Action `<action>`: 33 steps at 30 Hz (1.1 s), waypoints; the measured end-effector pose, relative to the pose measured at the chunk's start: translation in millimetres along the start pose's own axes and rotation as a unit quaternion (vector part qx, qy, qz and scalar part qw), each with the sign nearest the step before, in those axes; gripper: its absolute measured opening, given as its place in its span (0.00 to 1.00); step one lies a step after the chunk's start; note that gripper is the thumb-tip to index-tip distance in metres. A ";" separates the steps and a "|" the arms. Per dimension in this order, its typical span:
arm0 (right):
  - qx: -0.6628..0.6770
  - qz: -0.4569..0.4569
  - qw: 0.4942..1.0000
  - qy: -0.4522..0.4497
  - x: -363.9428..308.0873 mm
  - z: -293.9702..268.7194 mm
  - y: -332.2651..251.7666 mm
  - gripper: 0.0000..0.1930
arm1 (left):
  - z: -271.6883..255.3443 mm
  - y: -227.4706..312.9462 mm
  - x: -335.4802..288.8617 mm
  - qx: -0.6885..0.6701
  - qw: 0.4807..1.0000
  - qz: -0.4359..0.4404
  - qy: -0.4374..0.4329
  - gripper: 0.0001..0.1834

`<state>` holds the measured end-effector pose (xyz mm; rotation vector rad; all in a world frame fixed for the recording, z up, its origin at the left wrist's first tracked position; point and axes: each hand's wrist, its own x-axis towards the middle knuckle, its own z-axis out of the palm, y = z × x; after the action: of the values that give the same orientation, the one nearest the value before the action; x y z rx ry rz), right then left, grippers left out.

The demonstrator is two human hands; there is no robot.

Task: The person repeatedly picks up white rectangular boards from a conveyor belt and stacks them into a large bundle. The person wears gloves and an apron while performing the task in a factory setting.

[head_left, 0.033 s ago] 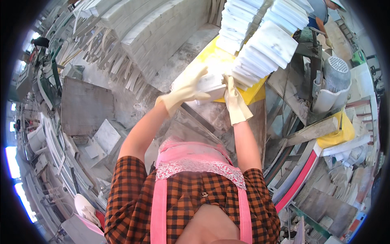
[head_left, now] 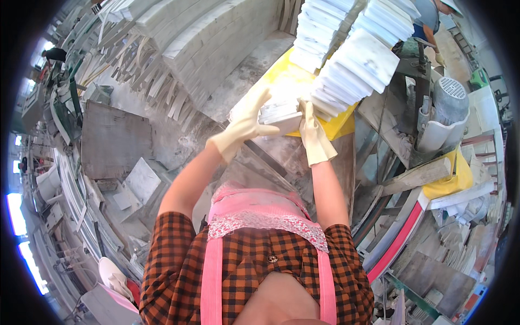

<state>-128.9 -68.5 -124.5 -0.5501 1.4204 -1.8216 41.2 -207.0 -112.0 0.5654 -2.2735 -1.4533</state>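
Observation:
A low stack of white marble tiles [head_left: 280, 118] lies on a yellow sheet [head_left: 337, 128] in front of me. My left hand [head_left: 245, 125], in a cream rubber glove, is just left of this stack, its fingers spread and thumb stretched toward the tiles' near edge. It holds nothing. My right hand [head_left: 312, 134], gloved alike, rests upright against the right end of the same tiles, fingers stretched out along their side; part of them is hidden. Close beyond it rise leaning rows of white marble tiles [head_left: 355, 67]. Bright glare washes out the sheet's middle.
Long rows of stacked stone slabs [head_left: 200, 51] stand at the far left. A grey motor [head_left: 450, 103] and a wooden beam [head_left: 417, 176] are on the right. Another person [head_left: 428, 21] bends at the far right. Stone offcuts [head_left: 142, 181] lie to my left.
My left hand has drawn slightly left, away from the low tile stack, with its fingers more upright. The right hand stays against the tiles' end.

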 end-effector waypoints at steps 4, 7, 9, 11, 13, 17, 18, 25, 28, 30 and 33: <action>0.027 0.020 0.999 -0.010 -8.1 10.9 -4.3 0.32 | 32.0 -16.9 -26.0 -0.094 0.986 -0.078 0.116 0.75; 0.039 0.034 0.999 -0.006 -17.8 13.1 -5.9 0.33 | 54.8 -15.2 -23.3 -0.070 0.977 -0.109 0.170 0.78; 0.044 0.044 0.998 0.001 -22.9 14.3 -3.4 0.34 | 62.2 -11.5 -22.6 -0.081 0.973 -0.126 0.177 0.78; 0.063 0.052 0.997 0.014 -26.4 13.6 0.4 0.34 | 66.7 -8.9 -24.3 -0.097 0.970 -0.154 0.163 0.78; 0.043 0.041 0.997 -0.052 -26.7 9.2 4.5 0.37 | 69.3 -10.5 -26.6 -0.096 0.967 -0.174 0.157 0.78; 0.042 0.046 0.997 -0.051 -20.1 -0.9 12.5 0.34 | 70.5 -19.8 -31.5 -0.141 0.970 -0.123 0.153 0.70; 0.037 0.045 0.997 -0.055 -17.6 -1.5 13.5 0.33 | 70.1 -21.4 -31.5 -0.130 0.973 -0.095 0.164 0.67; -0.281 -0.167 0.942 -0.071 -15.1 13.3 -41.0 0.32 | 48.7 -1.6 -33.4 0.033 0.985 -0.124 0.115 0.48; -0.564 -0.364 0.719 -0.180 -20.5 23.4 -88.1 0.40 | 41.0 15.9 -30.6 0.114 0.978 -0.128 0.120 0.43; -0.624 -0.429 0.601 -0.256 -15.8 42.5 -102.4 0.49 | 36.7 26.7 -29.8 0.155 0.973 -0.138 0.103 0.37; -0.687 -0.335 0.549 -0.338 3.7 68.3 -99.3 0.39 | 31.7 37.7 -23.9 0.139 0.968 -0.194 0.072 0.33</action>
<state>-111.1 -103.9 -10.6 -2.5056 1.8600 -0.1942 40.2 -155.9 -92.3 1.2181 -2.3543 -1.2045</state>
